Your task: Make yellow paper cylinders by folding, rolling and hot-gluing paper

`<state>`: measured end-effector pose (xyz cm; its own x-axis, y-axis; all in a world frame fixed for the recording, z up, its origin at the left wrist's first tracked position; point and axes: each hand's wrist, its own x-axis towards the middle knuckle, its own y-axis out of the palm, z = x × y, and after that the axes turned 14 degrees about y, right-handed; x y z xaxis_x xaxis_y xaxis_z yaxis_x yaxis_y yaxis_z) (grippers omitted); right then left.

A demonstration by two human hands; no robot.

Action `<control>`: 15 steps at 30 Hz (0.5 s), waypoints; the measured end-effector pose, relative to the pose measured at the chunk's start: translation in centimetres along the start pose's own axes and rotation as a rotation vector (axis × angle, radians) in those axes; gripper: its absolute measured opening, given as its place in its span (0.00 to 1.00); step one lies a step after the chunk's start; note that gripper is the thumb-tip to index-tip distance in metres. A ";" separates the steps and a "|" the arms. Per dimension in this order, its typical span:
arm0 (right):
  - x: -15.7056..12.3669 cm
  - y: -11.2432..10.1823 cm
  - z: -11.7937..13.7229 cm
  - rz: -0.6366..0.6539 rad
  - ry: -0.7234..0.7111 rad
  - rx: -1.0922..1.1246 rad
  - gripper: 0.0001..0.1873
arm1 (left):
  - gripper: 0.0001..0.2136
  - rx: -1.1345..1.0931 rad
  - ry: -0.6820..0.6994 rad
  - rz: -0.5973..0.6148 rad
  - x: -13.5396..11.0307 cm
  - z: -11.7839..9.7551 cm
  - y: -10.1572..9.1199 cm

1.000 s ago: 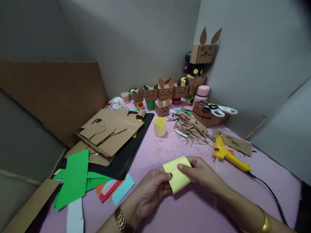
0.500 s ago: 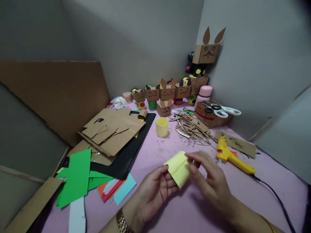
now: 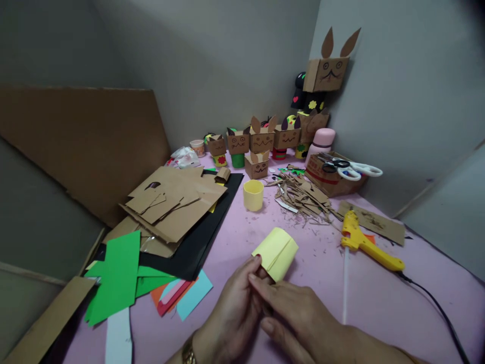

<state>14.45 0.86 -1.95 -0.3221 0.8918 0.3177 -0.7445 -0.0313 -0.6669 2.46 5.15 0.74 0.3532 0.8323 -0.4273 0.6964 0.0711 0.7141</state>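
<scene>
The fingers (image 3: 254,268) of the left hand (image 3: 231,313) are closed on the near end of a pale yellow rolled paper tube (image 3: 276,253), pinching its lower edge. The right hand (image 3: 299,318) lies just beside and partly over the left, its forefinger extended along the left fingers toward the same end of the tube; whether it actually grips the paper cannot be determined from this angle. The tube is held low over the pink worktop (image 3: 364,298), near its front centre, with a seam line visible along its upper face.

Behind the tube stands a short yellow paper cylinder (image 3: 253,194), upright and open at the top. To the right of that cylinder lies a heap of brown cardboard offcuts (image 3: 303,197). Further right, a yellow hot-glue gun (image 3: 369,242) rests on its side with a black cord (image 3: 435,308) trailing toward the near right corner, and a white glue stick (image 3: 345,283) lies just beside it.

To the left, a stack of brown cardboard sheets (image 3: 174,202) sits on a black sheet (image 3: 197,237), with green paper sheets (image 3: 117,275) nearer the front edge.

Along the back wall stands a row of small cardboard box figures with drawn faces (image 3: 261,144). At the right rear, white-handled scissors (image 3: 354,169) lie on a brown cardboard box (image 3: 326,179).
</scene>
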 end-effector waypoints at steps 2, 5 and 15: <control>0.0 0.1 0.0 -0.007 -0.024 0.003 0.27 | 0.14 -0.018 0.003 -0.014 0.0 0.0 -0.1; 0.0 0.2 -0.1 -0.028 -0.046 0.018 0.26 | 0.14 -0.026 -0.004 -0.018 0.1 0.1 -0.1; -0.1 0.3 -0.2 -0.050 -0.091 0.044 0.25 | 0.12 -0.031 -0.048 0.012 0.5 0.3 -0.5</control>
<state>14.34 0.86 -2.29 -0.3342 0.8483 0.4107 -0.7850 -0.0094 -0.6195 2.48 5.32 -0.03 0.3914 0.8056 -0.4448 0.6728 0.0792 0.7356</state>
